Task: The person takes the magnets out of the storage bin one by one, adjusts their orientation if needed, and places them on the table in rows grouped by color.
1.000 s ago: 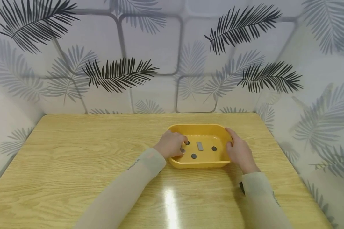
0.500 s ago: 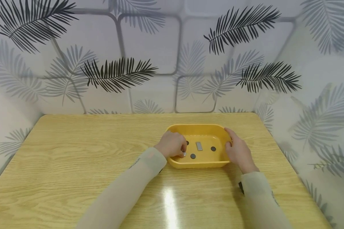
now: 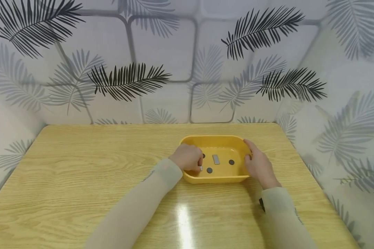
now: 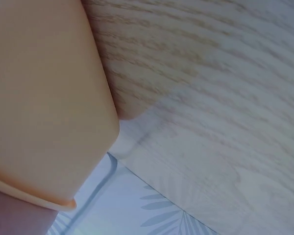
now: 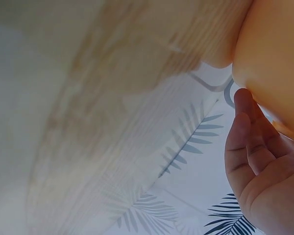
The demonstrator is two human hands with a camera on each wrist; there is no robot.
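Observation:
A yellow plastic basin (image 3: 216, 179) stands on the wooden table. Inside its left end, my left hand (image 3: 187, 157) reaches down with curled fingers and pinches a small silver rectangular piece (image 3: 201, 168), mostly covered by the fingertips. On the basin floor lie another silver rectangular piece (image 3: 216, 159) and several dark round discs (image 3: 209, 170). My right hand (image 3: 261, 167) grips the right wall, thumb inside and fingers outside. In the right wrist view, the right hand's fingers (image 5: 237, 142) lie along the outer wall. The left wrist view shows mostly the basin's outside (image 4: 39, 98).
The wood-grain table (image 3: 96, 166) extends to the left and in front of the basin. Behind and at both sides hangs a pale covering with a leaf print (image 3: 165, 45). A bright glare streak lies on the table in front.
My left fingers have closed on the small silver piece and tilted it up from the basin floor. The right hand keeps its grip on the basin wall.

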